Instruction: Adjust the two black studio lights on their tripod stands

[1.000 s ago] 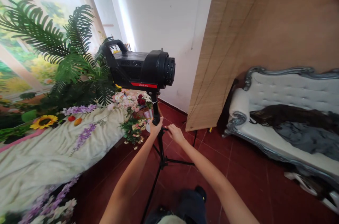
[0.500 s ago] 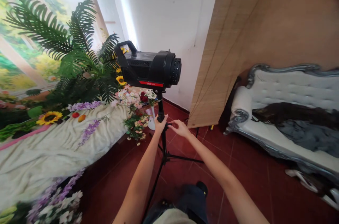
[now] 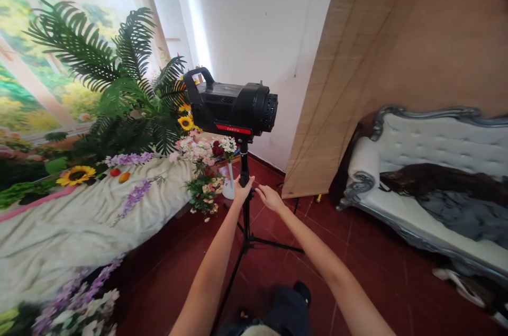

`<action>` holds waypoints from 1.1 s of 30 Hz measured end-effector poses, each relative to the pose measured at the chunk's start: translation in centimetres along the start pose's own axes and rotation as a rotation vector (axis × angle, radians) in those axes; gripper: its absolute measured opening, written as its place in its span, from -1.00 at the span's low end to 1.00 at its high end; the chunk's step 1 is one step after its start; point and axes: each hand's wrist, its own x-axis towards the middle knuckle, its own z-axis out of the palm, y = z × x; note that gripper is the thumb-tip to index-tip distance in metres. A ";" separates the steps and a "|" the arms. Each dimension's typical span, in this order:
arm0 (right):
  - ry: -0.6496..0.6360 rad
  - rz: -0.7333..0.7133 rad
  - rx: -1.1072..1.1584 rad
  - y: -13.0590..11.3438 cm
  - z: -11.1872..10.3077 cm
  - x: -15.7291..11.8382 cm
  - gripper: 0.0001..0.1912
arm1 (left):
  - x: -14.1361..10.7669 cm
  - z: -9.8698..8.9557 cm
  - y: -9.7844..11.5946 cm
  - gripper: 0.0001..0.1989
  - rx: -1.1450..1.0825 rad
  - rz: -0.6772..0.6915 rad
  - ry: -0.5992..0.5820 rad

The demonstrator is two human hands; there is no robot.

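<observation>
A black studio light (image 3: 234,108) with a red label strip is mounted on top of a black light stand (image 3: 246,219). My left hand (image 3: 242,190) is wrapped around the stand's pole, just below a thicker collar. On the pole's right side, my right hand (image 3: 270,198) has its thumb and fingers bent together at a small dark tightening knob (image 3: 253,191). The fingers largely cover that knob. The stand's legs spread over the floor, and the light points to the right.
To the left, a cream cloth (image 3: 159,198) bears a sunflower (image 3: 76,175) and purple flowers. Behind stand a palm plant (image 3: 130,71) and a white vase (image 3: 229,188) with flowers. A bamboo blind (image 3: 317,129) and a white tufted sofa (image 3: 428,140) are on the right.
The whole view has shifted slightly, so the light appears a little lower and farther right. My right fingers have changed their bend at the knob; the left hand keeps its hold.
</observation>
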 end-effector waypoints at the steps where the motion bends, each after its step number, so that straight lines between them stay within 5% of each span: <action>1: 0.014 0.017 0.018 0.0 0.3 0.1 -0.57 | 0.0 -0.1 0.0 -0.69 0.003 0.001 -0.013; 7: 0.034 0.206 0.345 -0.1 1.2 0.7 -0.45 | 0.1 -0.4 0.3 -0.69 0.021 -0.006 -0.036; 13: -0.216 0.582 0.836 -0.3 1.5 2.2 -0.46 | 0.0 -0.3 0.4 -0.69 0.018 -0.002 -0.031; 19: -0.293 0.687 0.882 -0.9 1.7 2.7 -0.58 | -0.1 -0.3 0.3 -0.69 0.020 0.018 -0.019; 25: 0.158 0.309 0.372 -2.0 1.0 -0.3 -0.64 | -0.2 -0.3 0.5 -0.70 0.015 0.056 -0.032; 33: 0.179 -0.015 0.050 -1.3 0.1 -2.4 -0.65 | -0.3 -0.2 0.7 -0.70 0.023 0.047 -0.009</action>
